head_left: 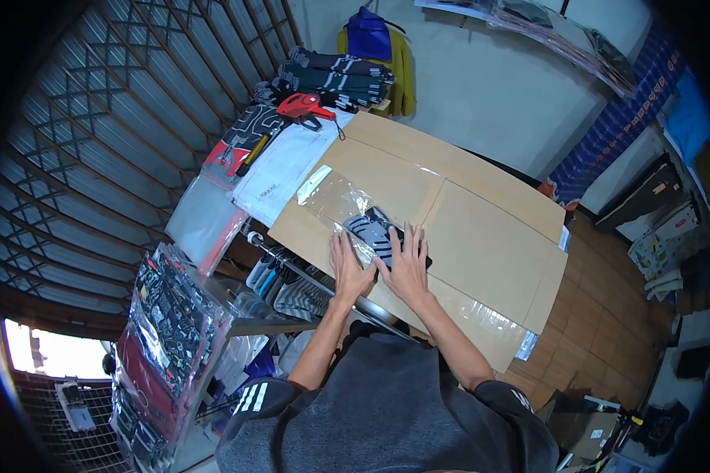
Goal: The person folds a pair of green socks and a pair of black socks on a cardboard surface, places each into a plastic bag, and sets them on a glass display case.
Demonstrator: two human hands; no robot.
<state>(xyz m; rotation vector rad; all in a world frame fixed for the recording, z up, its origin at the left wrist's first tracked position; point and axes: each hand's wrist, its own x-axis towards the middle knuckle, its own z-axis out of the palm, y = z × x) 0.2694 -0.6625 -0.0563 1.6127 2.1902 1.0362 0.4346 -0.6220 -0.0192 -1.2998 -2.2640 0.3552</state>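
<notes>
A folded grey and black striped garment [364, 229] lies on the cardboard-covered table [489, 229], with a clear plastic bag [335, 191] around or over it and stretching to the upper left. My left hand [350, 264] rests on the plastic at the garment's left side, fingers spread. Across the garment's right part lies my right hand [406, 264], its fingers apart and pointing away from me. The two thumbs nearly meet at the near edge. Part of the garment is hidden under my hands.
A red tagging tool [306, 109] and a yellow cutter [254, 153] lie at the table's far left. Folded clothes [335, 79] are stacked behind them. Packaged garments [166, 331] hang at the left, and a metal rail [292, 264] runs along the near edge.
</notes>
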